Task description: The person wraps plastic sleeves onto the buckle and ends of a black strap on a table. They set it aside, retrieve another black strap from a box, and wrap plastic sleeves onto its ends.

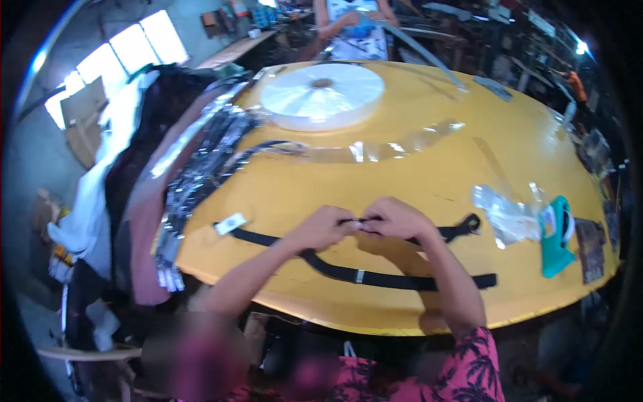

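My left hand (326, 226) and my right hand (396, 218) meet over the yellow table, fingers pinched on a narrow dark part of a black belt (458, 230). Its curled end lies right of my right wrist. Nearer to me, a black length (429, 281) with a silver band (360, 276) curves across the table, passing under my left wrist. A white tag (230, 224) sits at its left end. Whether both lengths are one belt I cannot tell, as my hands and forearms hide the joins.
A big roll of clear plastic film (321, 100) lies at the back, with a loose clear strip (382, 151) before it. Shiny plastic sleeves (207, 151) hang over the left edge. At right are crumpled plastic (506, 214) and a teal tape dispenser (554, 241). Another person (355, 30) stands opposite.
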A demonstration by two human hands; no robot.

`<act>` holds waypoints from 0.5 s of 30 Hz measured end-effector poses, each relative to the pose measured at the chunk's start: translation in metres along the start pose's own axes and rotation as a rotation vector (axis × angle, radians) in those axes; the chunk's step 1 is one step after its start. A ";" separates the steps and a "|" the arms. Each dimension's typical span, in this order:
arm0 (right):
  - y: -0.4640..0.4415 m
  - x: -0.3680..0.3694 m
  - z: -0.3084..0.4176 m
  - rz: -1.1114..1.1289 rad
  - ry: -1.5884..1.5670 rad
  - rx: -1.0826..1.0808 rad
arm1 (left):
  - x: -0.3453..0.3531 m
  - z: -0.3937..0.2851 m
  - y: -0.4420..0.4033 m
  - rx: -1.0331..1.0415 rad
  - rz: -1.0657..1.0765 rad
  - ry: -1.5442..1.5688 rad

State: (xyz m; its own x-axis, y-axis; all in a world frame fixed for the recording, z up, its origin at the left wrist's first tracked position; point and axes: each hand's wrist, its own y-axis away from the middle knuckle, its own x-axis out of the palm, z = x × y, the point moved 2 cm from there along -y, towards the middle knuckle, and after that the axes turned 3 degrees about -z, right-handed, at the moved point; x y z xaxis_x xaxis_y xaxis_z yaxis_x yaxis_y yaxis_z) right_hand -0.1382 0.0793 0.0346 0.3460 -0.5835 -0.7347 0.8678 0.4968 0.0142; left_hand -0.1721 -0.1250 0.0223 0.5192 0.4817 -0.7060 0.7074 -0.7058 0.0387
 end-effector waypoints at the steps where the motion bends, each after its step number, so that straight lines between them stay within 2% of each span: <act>1: -0.001 0.003 0.003 0.011 -0.019 0.055 | -0.004 -0.001 0.003 -0.043 -0.018 -0.030; 2: -0.004 0.007 0.005 0.023 -0.044 0.019 | -0.007 -0.003 0.005 -0.114 0.009 0.013; 4: 0.000 0.008 0.002 -0.022 -0.345 0.103 | -0.018 0.004 0.007 -0.180 0.045 0.059; 6: 0.005 -0.001 0.005 -0.007 -0.403 0.100 | -0.025 0.014 0.009 -0.069 0.005 0.095; 7: 0.009 -0.006 0.006 0.000 -0.342 0.127 | -0.027 0.017 0.014 -0.065 -0.010 0.173; 10: 0.028 -0.017 -0.019 0.025 -0.194 0.224 | -0.021 0.029 0.041 0.021 -0.194 0.142; 12: 0.049 -0.026 -0.037 -0.194 0.090 0.055 | -0.017 0.035 0.051 0.086 -0.234 0.109; 15: 0.096 -0.049 -0.050 -0.289 0.093 0.170 | -0.021 0.029 0.071 0.171 -0.364 -0.225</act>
State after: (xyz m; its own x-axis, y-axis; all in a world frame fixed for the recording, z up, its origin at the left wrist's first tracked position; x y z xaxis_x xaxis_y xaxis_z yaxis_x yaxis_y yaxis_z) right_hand -0.0894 0.1874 0.0381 0.0498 -0.6193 -0.7836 0.9749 0.2007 -0.0967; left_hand -0.1470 -0.2005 0.0195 0.1206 0.6027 -0.7888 0.7251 -0.5962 -0.3446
